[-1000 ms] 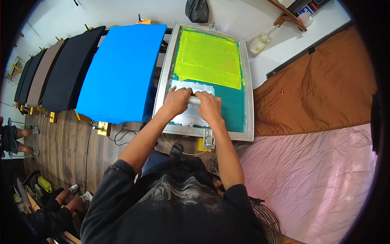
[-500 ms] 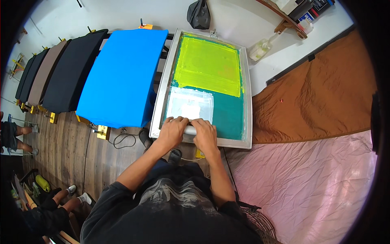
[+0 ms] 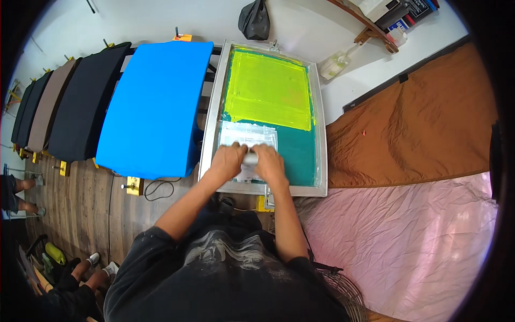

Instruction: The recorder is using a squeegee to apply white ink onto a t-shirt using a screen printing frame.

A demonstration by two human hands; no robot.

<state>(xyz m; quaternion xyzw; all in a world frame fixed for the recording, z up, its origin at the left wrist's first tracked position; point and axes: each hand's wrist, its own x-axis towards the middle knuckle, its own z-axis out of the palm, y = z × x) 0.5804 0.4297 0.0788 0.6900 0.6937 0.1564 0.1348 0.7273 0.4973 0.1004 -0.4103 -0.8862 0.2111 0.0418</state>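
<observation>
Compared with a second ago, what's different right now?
The left hand and right hand moved the grey handle toward the body, near the lower side of the metal frame, then partway back over the white patch. Both kept hold. The yellow-green patch and blue cloth stayed as they were.

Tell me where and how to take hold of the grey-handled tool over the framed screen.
I'd grip its grey handle from above, coming from the near side, one hand toward each end. It lies crosswise over the framed screen, with a short stretch showing between the left hand and right hand. Its lower part is hidden.
</observation>
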